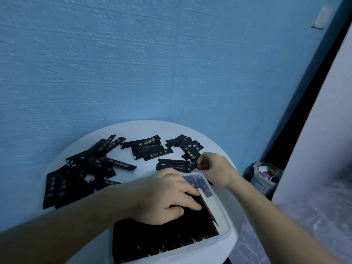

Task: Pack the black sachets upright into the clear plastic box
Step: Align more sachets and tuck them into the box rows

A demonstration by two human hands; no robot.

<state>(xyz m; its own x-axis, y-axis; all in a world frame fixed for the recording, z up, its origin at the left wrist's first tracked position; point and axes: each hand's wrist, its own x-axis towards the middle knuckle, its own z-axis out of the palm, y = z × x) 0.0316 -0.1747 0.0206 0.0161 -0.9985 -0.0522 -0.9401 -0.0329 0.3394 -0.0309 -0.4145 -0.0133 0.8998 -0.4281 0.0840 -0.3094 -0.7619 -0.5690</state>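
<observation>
A clear plastic box (222,203) sits at the near edge of a round white table (141,128). It holds a dense row of black sachets (171,235) standing upright. My left hand (167,195) lies flat on top of that row, fingers spread, pressing the sachets toward me. Just beyond the box's far corner, my right hand (215,166) pinches the end of one black sachet (192,165) lying on the table. Loose black sachets (85,164) with gold print lie scattered flat across the table's left and back.
A textured blue wall rises right behind the table. A small mesh waste basket (264,178) with rubbish stands on the floor to the right. A pale panel (323,130) fills the right edge.
</observation>
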